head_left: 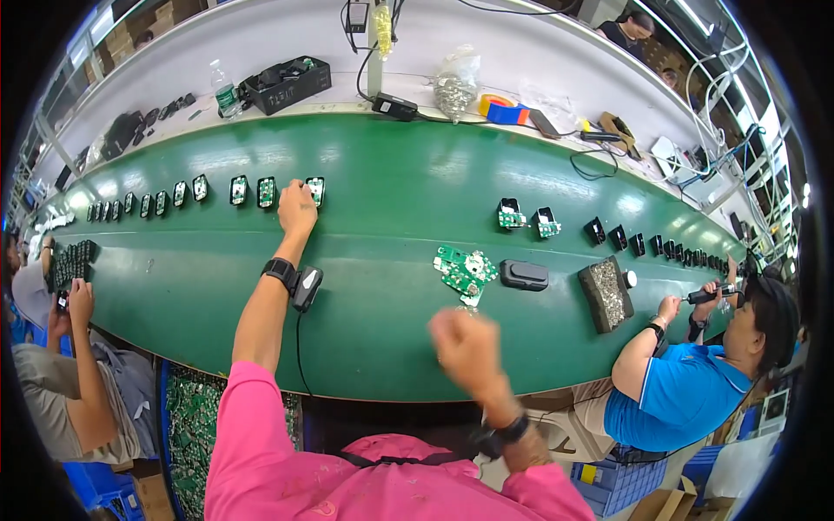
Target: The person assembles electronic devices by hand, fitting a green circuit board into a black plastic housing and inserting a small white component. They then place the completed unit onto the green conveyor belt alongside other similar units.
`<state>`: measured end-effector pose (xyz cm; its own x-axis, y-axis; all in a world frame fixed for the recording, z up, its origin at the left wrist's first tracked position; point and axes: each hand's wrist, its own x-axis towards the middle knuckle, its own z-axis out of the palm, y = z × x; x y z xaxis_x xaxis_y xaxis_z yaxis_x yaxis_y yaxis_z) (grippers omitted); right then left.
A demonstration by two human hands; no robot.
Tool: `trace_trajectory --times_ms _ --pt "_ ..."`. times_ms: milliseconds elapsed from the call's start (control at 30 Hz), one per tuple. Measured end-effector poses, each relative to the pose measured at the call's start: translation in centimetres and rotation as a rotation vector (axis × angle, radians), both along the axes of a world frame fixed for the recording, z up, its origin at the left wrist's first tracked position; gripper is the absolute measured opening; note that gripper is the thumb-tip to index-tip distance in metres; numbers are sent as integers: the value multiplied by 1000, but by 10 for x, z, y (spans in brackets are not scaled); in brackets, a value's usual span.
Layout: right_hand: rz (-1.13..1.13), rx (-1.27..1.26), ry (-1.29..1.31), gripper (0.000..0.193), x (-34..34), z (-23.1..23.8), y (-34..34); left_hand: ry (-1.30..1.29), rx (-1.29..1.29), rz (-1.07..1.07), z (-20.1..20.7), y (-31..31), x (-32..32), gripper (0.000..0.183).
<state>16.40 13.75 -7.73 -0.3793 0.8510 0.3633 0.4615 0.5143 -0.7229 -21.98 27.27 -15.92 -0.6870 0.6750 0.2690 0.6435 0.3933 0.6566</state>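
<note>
My left hand (297, 207) reaches out to the row on the green table and grips a small black case (316, 191) with a green circuit board inside. Its fingers are closed at the case's left side and partly hide it. My right hand (466, 347) is above the table near its front edge, fingers curled in and somewhat blurred; whatever may be in them is hidden. Just beyond it lies a loose pile of green circuit boards (467, 271). A closed black case (524, 274) rests right of that pile. Two black cases with boards sticking out, one an open case (511, 214), stand farther back.
Black cases run in rows along both sides of the conveyor-like green table (391, 174). A dark tray of small metal parts (605, 293) sits at right, beside a co-worker in blue (678, 391) holding a power screwdriver. Another co-worker (69, 373) works at left. A cable hangs near my left forearm.
</note>
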Motion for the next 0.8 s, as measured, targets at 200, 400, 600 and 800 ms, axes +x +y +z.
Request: trace_trajectory --times_ms 200,400,600,800 --pt "-459 467 -512 53 63 -12 192 85 394 -120 25 -43 60 39" --pt "-519 223 -755 57 36 -18 239 -234 339 -446 46 -146 155 24" --pt "-526 115 -783 36 35 -13 234 -754 172 -479 56 -187 190 25" --pt "-54 350 -502 30 -1 36 124 -1410 337 -528 61 -170 242 48"
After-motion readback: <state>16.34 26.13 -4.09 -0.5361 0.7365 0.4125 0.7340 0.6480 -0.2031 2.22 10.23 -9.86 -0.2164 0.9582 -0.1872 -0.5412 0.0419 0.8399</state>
